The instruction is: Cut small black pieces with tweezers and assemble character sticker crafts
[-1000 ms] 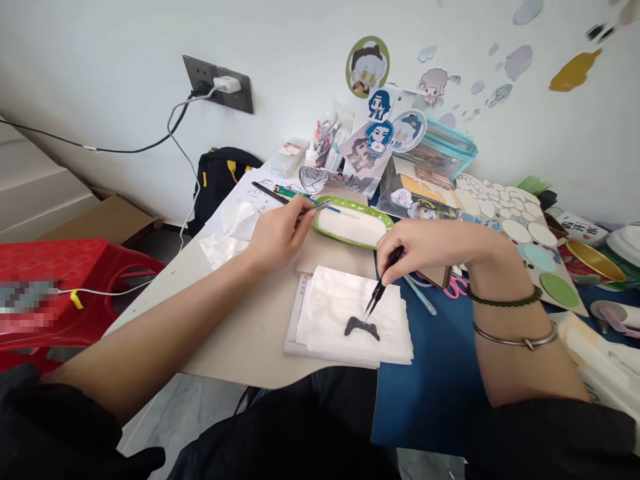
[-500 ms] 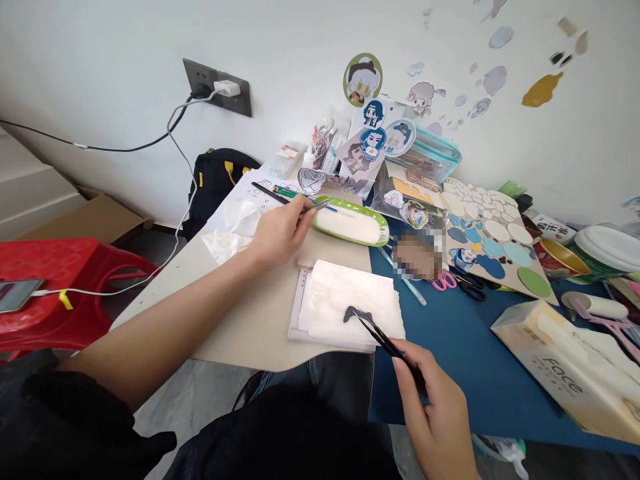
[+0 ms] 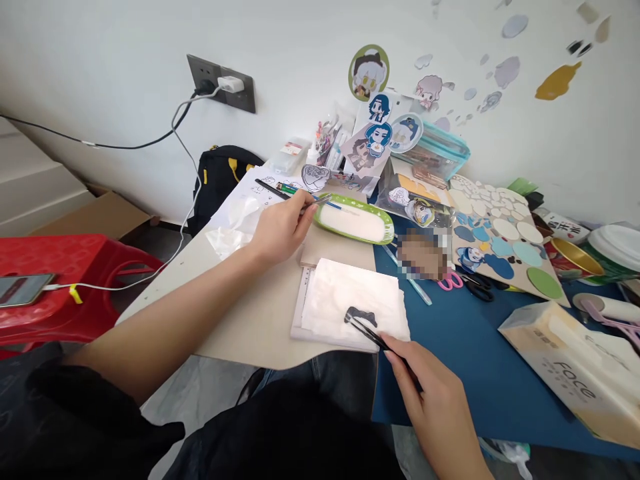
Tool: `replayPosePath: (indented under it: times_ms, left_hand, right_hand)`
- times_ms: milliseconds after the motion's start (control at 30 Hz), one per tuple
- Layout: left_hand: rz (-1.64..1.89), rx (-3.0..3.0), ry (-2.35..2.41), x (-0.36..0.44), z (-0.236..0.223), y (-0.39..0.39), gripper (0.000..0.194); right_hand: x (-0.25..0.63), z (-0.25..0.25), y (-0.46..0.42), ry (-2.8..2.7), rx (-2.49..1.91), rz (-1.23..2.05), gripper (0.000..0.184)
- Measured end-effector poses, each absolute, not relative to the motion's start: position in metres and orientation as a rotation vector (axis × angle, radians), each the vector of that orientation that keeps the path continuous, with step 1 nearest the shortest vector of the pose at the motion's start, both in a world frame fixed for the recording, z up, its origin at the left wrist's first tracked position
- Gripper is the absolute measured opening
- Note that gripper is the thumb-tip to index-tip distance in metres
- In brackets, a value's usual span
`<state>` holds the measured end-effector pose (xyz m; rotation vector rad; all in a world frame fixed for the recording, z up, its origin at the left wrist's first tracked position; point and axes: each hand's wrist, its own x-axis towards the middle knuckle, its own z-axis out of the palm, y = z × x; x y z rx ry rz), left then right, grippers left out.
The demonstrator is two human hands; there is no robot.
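My right hand [image 3: 425, 393] is closed around black tweezers [image 3: 367, 331], whose pale tips touch the left end of a small black cutout piece [image 3: 364, 314]. That piece lies on a folded white tissue pad [image 3: 345, 290], which rests on a pale board with ruler markings [image 3: 299, 310] at the table's front. Farther back, my left hand [image 3: 285, 227] pinches a second pair of tweezers, with silvery tips [image 3: 323, 200] over the left end of a green-rimmed dish [image 3: 386, 231]. White liquid fills the dish, and a thin blue stick [image 3: 334, 205] leans on its rim.
Right of the pad are a light blue pen [image 3: 419, 292], pink scissors [image 3: 451, 281] and a tissue pack [image 3: 570, 373]. A card of coloured cutouts [image 3: 500, 243] lies behind them. Crumpled clear film [image 3: 230, 237] is left of my left hand. A red stool [image 3: 90, 267] holds a phone [image 3: 23, 288].
The right-hand tweezers have shifted to the black piece's left end and lie lower. The piece now looks spread flatter on the tissue. My left hand stays by the dish; the view has shifted slightly.
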<state>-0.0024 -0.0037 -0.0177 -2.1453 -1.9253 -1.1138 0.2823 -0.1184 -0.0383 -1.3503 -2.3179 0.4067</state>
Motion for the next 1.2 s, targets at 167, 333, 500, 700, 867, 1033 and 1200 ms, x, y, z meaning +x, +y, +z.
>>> replayPosePath:
  times_ms: [167,333,500,700,867,1033,1200]
  left_hand:
    - [-1.122,-2.133,-1.914,-0.003,-0.017,-0.004,0.02]
    - [-1.104,-2.129,-1.928,-0.002,-0.016,-0.005,0.021]
    - [-1.095,-2.131,-1.941,-0.002,-0.016,-0.005,0.022]
    - [-1.1,-2.113,-1.955,-0.005,-0.015,-0.004,0.023]
    - [-1.076,-2.11,-1.977,-0.005,-0.015,-0.004,0.024]
    - [-1.04,-2.125,-2.02,-0.005,-0.012,-0.007,0.027]
    - [-1.009,-2.135,-2.058,-0.007,-0.009,-0.008,0.029]
  right_hand:
    - [0.283,-0.041,-0.12,-2.322,-1.36,0.339,0.029]
    - [0.282,-0.043,-0.122,-2.315,-1.37,0.331,0.03]
    - [0.28,-0.044,-0.123,-2.288,-1.376,0.352,0.029]
    - [0.284,-0.044,-0.131,-2.107,-1.439,0.337,0.024]
    - [0.287,-0.05,-0.14,-1.928,-1.648,0.416,0.032]
    - [0.277,-0.05,-0.142,-1.879,-1.715,0.495,0.036]
    - [0.263,-0.047,-0.139,-1.859,-1.698,0.408,0.037]
